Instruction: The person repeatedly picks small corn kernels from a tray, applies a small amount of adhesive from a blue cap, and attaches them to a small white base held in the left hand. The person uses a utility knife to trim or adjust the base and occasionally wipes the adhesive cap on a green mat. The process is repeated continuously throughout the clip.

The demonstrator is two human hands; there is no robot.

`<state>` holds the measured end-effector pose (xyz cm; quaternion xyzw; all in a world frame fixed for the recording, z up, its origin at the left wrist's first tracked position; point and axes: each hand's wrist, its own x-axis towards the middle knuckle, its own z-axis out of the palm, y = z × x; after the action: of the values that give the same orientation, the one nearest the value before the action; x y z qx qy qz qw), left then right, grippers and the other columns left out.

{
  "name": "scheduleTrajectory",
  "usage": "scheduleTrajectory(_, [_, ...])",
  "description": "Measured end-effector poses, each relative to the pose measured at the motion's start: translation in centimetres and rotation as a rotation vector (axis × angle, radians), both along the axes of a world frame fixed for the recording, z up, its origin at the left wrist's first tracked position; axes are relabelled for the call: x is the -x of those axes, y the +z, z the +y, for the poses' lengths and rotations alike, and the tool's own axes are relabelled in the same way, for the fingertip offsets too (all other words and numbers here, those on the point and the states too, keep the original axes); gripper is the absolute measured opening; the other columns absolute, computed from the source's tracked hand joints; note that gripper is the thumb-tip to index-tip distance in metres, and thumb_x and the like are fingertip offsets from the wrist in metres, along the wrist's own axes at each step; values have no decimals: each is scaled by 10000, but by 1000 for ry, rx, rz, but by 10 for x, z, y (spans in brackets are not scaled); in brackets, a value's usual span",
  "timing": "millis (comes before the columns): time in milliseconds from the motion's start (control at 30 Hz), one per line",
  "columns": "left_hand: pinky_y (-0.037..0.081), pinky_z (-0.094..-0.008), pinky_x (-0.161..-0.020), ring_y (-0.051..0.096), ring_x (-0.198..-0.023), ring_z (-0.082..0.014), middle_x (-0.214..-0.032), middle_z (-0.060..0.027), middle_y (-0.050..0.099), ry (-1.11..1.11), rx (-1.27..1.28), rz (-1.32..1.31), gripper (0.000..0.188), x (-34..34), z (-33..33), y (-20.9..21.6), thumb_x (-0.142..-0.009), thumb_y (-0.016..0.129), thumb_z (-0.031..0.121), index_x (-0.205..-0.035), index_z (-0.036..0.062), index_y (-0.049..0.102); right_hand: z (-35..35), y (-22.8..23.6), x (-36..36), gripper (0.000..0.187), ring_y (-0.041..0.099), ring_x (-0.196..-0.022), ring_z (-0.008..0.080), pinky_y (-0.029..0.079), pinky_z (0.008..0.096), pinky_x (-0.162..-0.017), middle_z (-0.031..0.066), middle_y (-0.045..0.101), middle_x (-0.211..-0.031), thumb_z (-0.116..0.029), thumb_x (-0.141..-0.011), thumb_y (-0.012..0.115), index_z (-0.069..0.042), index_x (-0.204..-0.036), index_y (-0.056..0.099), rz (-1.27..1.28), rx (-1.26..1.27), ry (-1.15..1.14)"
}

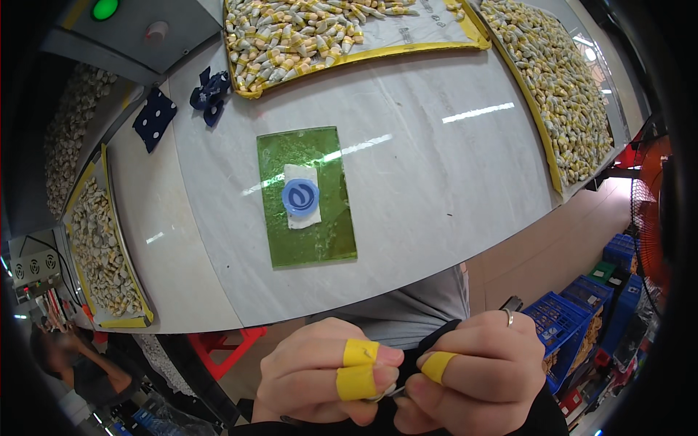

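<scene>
Below the table's front edge, my left hand [327,374] is closed in a pinch, with yellow tape round two fingers. Close beside it my right hand [476,370] is also pinched, with yellow tape on one finger and a ring on another. A thin silvery piece [396,392] shows between the fingertips, mostly hidden by them. Black cloth [430,340] lies just behind the right fingers. On the table, a small blue round cup [300,197] sits on a folded white paper [309,220], which rests on a green rectangular plate [320,248].
Yellow-edged trays of small yellow-and-white pieces stand at the back [363,52], right [550,156] and left [106,178]. Dark dotted cloths [154,120] lie at back left. Blue crates [560,320] and an orange fan [654,211] are at right. Another person [94,363] is at lower left.
</scene>
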<state>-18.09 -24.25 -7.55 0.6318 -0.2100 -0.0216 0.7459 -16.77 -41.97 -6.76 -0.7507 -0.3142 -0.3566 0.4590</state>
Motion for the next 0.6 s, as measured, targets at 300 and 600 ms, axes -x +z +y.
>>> scheduleTrajectory(300, [550, -342, -628, 669, -711, -247, -955, -157, 702, 20, -9, 39, 278, 2, -1, 4, -827, 736, 243, -977, 17, 676, 1, 3, -1, 145, 565, -517, 186, 444, 248, -438, 88, 567, -691, -60, -694, 733, 6, -777, 634, 60, 30, -30])
scheduleTrajectory(600, [548, -333, -622, 668, -716, -241, -953, -158, 702, 10, 4, 23, 278, 2, 0, 2, -834, 729, 247, -972, 12, 675, 1, 1, 0, 160, 558, -519, 181, 437, 250, -444, 86, 565, -703, -73, -700, 730, -4, -797, 624, 120, 60, -61])
